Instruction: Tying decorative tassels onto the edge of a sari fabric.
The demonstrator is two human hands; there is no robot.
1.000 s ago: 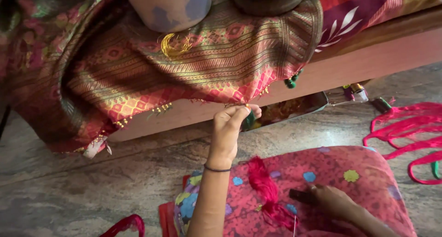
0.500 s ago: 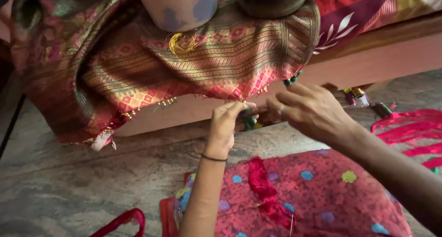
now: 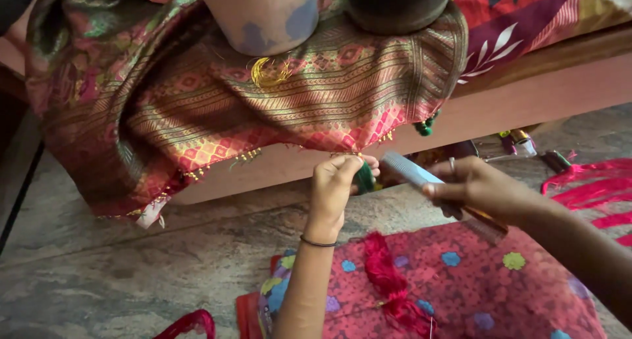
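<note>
Two hands up at hanging edge of woven fabric [image 3: 263, 108]. Our left hand [image 3: 334, 184] pinches green tassel [image 3: 364, 178] at fabric's fringe, fingers closed tight. Just right, our right hand [image 3: 477, 187] grips comb [image 3: 421, 176], toothed end angled toward tassel. Pink thread bundle [image 3: 388, 283] lies on lap below.

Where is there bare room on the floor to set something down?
The stone floor lies bare at lower left, bordered by the draped woven cloth and the floral cushion. The right is crowded: pink cords, spools, both hands.
</note>
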